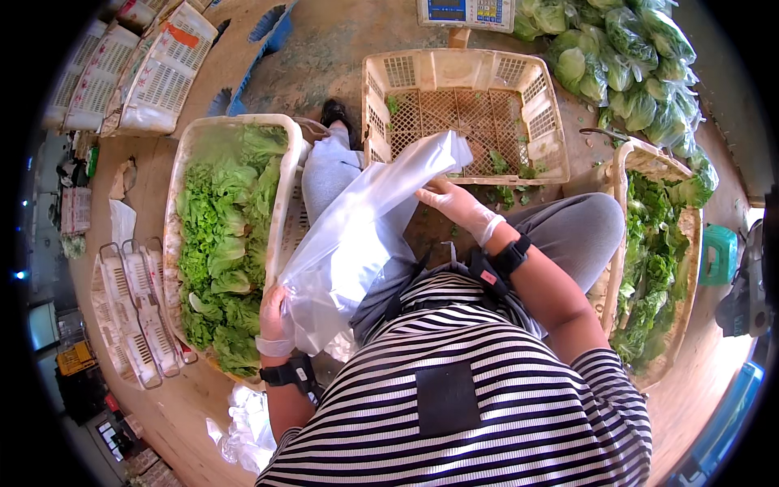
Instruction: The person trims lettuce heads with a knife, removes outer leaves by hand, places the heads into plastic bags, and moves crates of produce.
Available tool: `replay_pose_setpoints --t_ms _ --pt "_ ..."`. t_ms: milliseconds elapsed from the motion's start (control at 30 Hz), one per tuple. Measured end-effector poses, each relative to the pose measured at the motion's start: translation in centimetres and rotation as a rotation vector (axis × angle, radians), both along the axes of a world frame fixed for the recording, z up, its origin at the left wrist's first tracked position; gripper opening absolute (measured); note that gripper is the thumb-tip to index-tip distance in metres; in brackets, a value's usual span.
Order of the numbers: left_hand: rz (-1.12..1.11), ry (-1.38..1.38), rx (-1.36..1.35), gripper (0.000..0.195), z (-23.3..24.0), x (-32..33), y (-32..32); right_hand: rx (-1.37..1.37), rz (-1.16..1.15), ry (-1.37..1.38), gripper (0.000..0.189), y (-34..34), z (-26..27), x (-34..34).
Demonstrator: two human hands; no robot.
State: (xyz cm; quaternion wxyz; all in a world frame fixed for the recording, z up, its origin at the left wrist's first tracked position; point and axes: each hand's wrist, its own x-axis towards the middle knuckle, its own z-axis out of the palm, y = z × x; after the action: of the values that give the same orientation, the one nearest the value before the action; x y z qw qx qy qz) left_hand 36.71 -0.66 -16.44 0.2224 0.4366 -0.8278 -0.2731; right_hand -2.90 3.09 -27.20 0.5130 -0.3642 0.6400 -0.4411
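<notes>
Across my lap stretches a clear plastic bag (359,225). My left hand (275,313), in a thin clear glove, grips its lower left end beside the rim of a crate of lettuce (228,243). Also gloved, my right hand (449,204) holds the bag's other side between thumb and fingers, just below a plastic crate (465,179) with a few leaf scraps on its mesh floor. To my right stands another crate of leafy greens (651,274).
Bagged lettuce heads (633,73) are piled at the upper right, beside a digital scale (467,13). Stacked crates (161,73) stand upper left, near a blue plastic pallet (265,55). A crate with metal handles (134,310) lies left; crumpled plastic (246,426) sits lower left. A green stool (718,254) is far right.
</notes>
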Motion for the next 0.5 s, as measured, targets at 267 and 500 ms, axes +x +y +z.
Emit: replay_pose_setpoints --t_ms 267,500 --pt "0.227 -0.216 0.115 0.060 5.3 -2.3 -0.4 -0.553 0.353 0.392 0.017 -3.4 4.5 1.0" --pt "-0.171 -0.224 -0.372 0.064 3.9 -12.6 -1.7 -0.414 0.215 0.062 0.026 -2.7 7.2 5.5"
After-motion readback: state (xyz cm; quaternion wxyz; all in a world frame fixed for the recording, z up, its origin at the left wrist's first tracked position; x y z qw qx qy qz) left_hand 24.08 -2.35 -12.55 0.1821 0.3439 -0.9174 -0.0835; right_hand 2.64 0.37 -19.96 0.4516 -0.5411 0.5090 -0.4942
